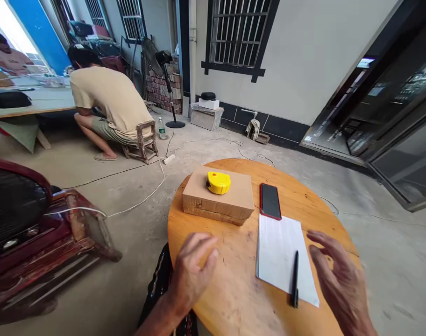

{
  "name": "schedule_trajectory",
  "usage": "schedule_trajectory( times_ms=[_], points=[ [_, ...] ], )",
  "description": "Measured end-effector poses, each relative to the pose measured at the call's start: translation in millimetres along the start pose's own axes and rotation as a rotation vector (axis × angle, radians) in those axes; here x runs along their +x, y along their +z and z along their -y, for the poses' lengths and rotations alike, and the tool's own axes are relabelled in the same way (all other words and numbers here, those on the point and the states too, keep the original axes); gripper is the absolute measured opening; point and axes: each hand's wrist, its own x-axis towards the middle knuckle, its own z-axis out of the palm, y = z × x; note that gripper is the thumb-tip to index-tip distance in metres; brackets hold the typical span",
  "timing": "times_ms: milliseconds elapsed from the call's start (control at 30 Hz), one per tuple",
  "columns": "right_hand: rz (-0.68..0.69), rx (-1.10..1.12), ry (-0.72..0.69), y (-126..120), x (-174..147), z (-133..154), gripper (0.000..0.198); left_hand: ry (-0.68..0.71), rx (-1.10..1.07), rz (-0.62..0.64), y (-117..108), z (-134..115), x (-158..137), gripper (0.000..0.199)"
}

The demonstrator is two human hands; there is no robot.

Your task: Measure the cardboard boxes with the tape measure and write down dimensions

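My left hand hovers over the near left part of the round wooden table, fingers apart and holding nothing. Just beyond it lies a closed cardboard box with a yellow tape measure on top. On the right, my right hand is open and empty beside a stack of white paper. A black pen rests lengthwise on the paper. At the paper's far edge is a dark-screened phone in a red case, partly covering the sheet.
A person in a beige shirt sits on a small wooden stool by a worktable. A standing fan is behind. A dark red seat on a wooden frame stands left. Cables cross the floor.
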Motion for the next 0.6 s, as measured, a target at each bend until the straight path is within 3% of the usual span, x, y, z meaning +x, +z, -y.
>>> schedule_trajectory(
  times_ms=[67, 133, 267, 367, 467, 600],
  points=[
    [0.131, 0.086, -0.164, 23, 24, 42, 0.028, -0.078, 0.062, -0.174, -18, 19, 21, 0.026],
    [0.251, 0.134, -0.330, 54, 48, 83, 0.033, -0.180, 0.062, -0.268, -30, 37, 47, 0.032],
    [0.423, 0.056, -0.489, 115, 86, 146, 0.060, -0.378, -0.141, -0.247, -32, 65, 94, 0.050],
    [0.546, -0.042, -0.539, 141, 97, 166, 0.063, -0.399, -0.218, -0.196, -21, 80, 114, 0.051],
    [0.539, 0.055, -0.473, 144, 94, 160, 0.060, -0.381, -0.270, -0.163, -11, 86, 121, 0.047],
    [0.320, 0.466, -0.128, 115, 83, 126, 0.056, -0.365, -0.332, -0.125, -12, 79, 113, 0.050]
  ],
)
